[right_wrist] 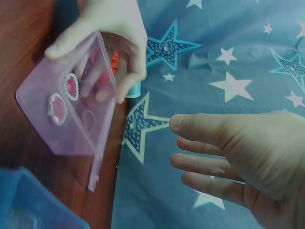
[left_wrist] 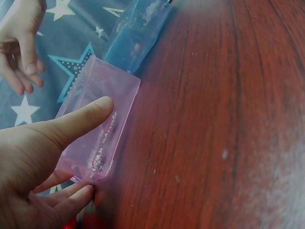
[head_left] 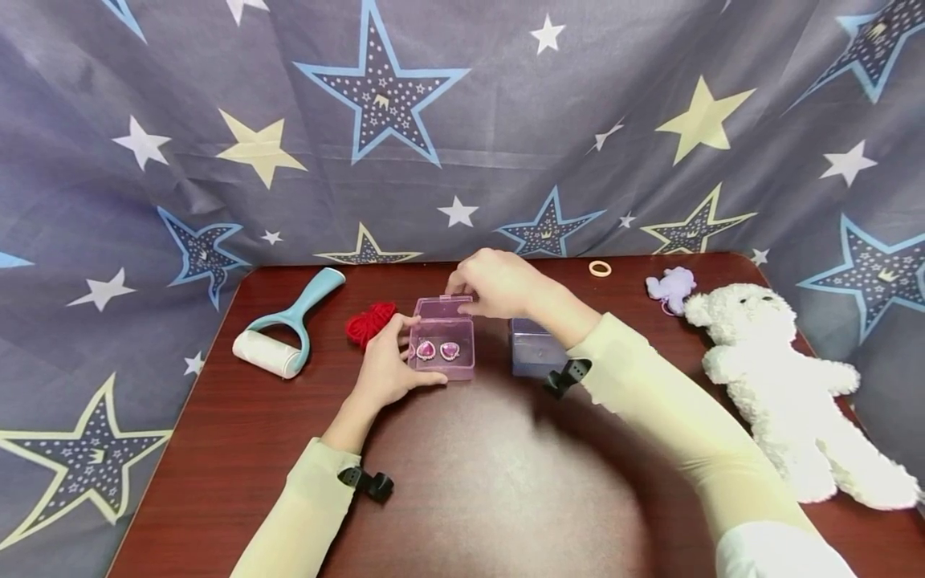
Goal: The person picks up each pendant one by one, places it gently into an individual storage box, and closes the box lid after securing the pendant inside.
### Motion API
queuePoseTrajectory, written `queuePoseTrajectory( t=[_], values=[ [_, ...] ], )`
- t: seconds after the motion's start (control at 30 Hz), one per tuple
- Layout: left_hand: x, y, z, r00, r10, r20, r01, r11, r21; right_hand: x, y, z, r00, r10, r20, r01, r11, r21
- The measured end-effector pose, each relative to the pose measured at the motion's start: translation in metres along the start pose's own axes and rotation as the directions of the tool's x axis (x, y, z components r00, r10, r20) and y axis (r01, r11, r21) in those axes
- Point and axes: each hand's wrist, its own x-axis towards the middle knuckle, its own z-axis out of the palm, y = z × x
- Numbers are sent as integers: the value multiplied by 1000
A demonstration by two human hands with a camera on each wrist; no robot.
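A see-through pink plastic box (head_left: 442,345) stands on the table with its lid (head_left: 444,307) raised at the back. Inside lie two pink heart-shaped jewels (right_wrist: 58,109) with sparkling rims; their exact kind is unclear. My left hand (head_left: 390,365) grips the box from the left, thumb along the front wall (left_wrist: 102,129) and fingers round the side. Just behind and above the raised lid is my right hand (head_left: 499,285). In the right wrist view, the right hand (right_wrist: 252,162) has its fingers extended, with nothing in them, apart from the lid.
A see-through blue box (head_left: 536,353) stands right of the pink one, under my right forearm. Red yarn (head_left: 370,323) and a blue-handled lint roller (head_left: 289,325) lie left. Farther right are a wooden ring (head_left: 600,269), a small purple toy (head_left: 672,289) and a white teddy bear (head_left: 776,385).
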Motion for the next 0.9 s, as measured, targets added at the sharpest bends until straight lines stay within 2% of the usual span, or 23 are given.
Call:
queuePoseTrajectory(
  t=[0.1, 0.5, 0.73, 0.9],
  values=[
    [-1, 0, -1, 1000, -5, 0, 5, 1000, 0, -5, 8, -5, 1000, 13, -12, -13, 1000, 28],
    [-2, -2, -1, 1000, -16, 3, 16, 1000, 6, -36, 42, -18, 996, 59, -63, -57, 998, 36],
    [0, -3, 1, 1000, -14, 5, 14, 1000, 11, -62, 70, -21, 989, 97, -110, -93, 995, 48],
    [1, -3, 1, 1000, -10, 2, 10, 1000, 5, -83, 85, -22, 985, 135, -112, -132, 991, 31]
  ],
)
